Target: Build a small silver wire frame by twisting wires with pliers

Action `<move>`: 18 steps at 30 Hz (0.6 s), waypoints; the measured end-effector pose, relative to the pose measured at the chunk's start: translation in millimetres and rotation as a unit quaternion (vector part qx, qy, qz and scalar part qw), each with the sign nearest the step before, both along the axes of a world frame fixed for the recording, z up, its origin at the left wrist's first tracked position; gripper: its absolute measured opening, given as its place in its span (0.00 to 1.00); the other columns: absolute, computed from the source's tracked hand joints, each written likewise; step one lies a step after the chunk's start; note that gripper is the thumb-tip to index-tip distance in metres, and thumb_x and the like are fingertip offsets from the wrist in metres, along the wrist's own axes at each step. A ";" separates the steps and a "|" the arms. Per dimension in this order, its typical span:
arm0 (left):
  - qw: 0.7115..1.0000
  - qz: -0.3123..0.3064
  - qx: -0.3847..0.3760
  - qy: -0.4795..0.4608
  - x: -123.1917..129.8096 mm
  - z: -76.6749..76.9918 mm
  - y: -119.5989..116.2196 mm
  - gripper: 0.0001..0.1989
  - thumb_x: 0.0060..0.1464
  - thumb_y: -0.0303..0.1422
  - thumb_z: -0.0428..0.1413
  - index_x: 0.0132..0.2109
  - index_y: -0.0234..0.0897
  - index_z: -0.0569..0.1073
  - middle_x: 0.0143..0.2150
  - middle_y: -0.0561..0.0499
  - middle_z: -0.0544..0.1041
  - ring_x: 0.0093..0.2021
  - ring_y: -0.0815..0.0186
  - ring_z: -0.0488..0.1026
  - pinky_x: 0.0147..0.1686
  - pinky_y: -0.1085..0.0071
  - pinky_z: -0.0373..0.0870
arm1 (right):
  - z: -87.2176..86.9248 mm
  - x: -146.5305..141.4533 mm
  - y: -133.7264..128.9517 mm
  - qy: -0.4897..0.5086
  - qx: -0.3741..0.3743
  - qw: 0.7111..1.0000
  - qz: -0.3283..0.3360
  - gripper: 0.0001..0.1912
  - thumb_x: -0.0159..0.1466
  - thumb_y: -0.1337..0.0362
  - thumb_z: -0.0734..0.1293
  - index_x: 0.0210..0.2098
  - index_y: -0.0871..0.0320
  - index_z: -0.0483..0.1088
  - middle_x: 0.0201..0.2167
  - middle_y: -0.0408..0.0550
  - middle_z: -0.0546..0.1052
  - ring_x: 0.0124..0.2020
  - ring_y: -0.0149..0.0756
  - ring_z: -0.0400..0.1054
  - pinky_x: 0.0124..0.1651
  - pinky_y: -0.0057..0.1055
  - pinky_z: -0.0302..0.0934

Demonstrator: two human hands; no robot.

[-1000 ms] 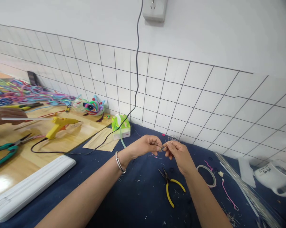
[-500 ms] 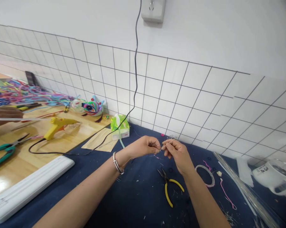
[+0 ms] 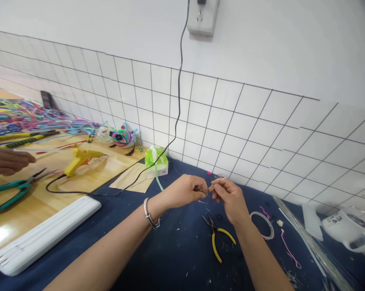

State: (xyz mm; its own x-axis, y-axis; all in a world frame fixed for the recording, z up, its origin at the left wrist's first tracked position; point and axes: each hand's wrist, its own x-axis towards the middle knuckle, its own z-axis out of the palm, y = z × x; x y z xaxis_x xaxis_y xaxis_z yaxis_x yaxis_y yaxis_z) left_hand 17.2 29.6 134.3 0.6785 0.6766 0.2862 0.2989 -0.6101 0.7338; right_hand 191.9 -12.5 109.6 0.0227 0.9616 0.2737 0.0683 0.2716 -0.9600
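Above the dark blue cloth, my left hand (image 3: 190, 188) and my right hand (image 3: 230, 197) meet at the fingertips. Each pinches part of a thin piece of wire (image 3: 210, 190); the fingers cover most of it, and its finer shape is too small to make out. One wire end sticks out past my right fingers. Just below my hands lie pliers with yellow handles (image 3: 215, 238), jaws pointing away from me. To the right of my right forearm rests a roll of clear tape or line (image 3: 262, 224), with a pink twisted strand (image 3: 288, 248) beside it.
A white power bank-like bar (image 3: 49, 232) lies at left, near a yellow glue gun (image 3: 82, 161) and green-handled pliers (image 3: 15, 190). Another person's hand (image 3: 9, 161) is there. A black cord (image 3: 179, 93) hangs across. A white mug (image 3: 347, 228) and long clear rods (image 3: 309, 234) are at right.
The view has shifted slightly left. My hands stay together, turned slightly at the fingertips around the wire. The other person's hand has come further into view at left.
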 end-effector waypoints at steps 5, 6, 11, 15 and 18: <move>1.000 -0.001 0.020 0.007 -2.4 4.5 -2.8 0.06 0.46 0.27 0.52 0.30 0.36 0.74 0.28 0.54 0.75 0.29 0.69 0.69 0.29 0.76 0.61 | 2.7 -1.5 -2.4 -0.004 0.007 1.000 -0.005 0.10 0.57 0.58 0.64 0.36 0.56 0.69 0.29 0.46 0.74 0.25 0.29 0.63 0.25 0.26 0.55; 1.000 0.000 0.021 0.007 -2.4 5.5 -3.7 0.06 0.46 0.27 0.52 0.30 0.36 0.74 0.28 0.54 0.75 0.29 0.69 0.69 0.29 0.77 0.61 | 3.0 -1.6 -2.7 -0.005 0.008 1.000 -0.008 0.11 0.57 0.57 0.64 0.36 0.56 0.69 0.29 0.46 0.74 0.25 0.29 0.63 0.25 0.27 0.55; 1.000 -0.001 0.024 0.005 -2.2 9.6 -7.3 0.07 0.47 0.28 0.52 0.32 0.36 0.75 0.29 0.53 0.75 0.29 0.69 0.68 0.28 0.77 0.60 | 4.4 -2.0 -4.0 0.016 0.019 1.000 -0.014 0.10 0.56 0.58 0.65 0.34 0.56 0.70 0.29 0.45 0.74 0.25 0.29 0.63 0.26 0.27 0.55; 1.000 -0.008 0.027 0.000 -1.4 9.6 -8.1 0.07 0.49 0.29 0.52 0.33 0.36 0.75 0.30 0.53 0.75 0.30 0.70 0.68 0.29 0.77 0.60 | 6.7 -1.7 -5.9 0.027 0.020 0.999 -0.003 0.09 0.56 0.59 0.65 0.34 0.56 0.70 0.30 0.45 0.74 0.25 0.29 0.63 0.26 0.27 0.55; 0.999 0.001 0.037 -0.008 0.0 8.7 -8.0 0.07 0.49 0.30 0.52 0.33 0.37 0.75 0.30 0.53 0.75 0.30 0.69 0.68 0.30 0.76 0.60 | 7.8 -1.3 -6.6 0.031 0.026 0.999 -0.007 0.08 0.56 0.59 0.65 0.34 0.56 0.70 0.30 0.45 0.74 0.25 0.29 0.62 0.25 0.27 0.55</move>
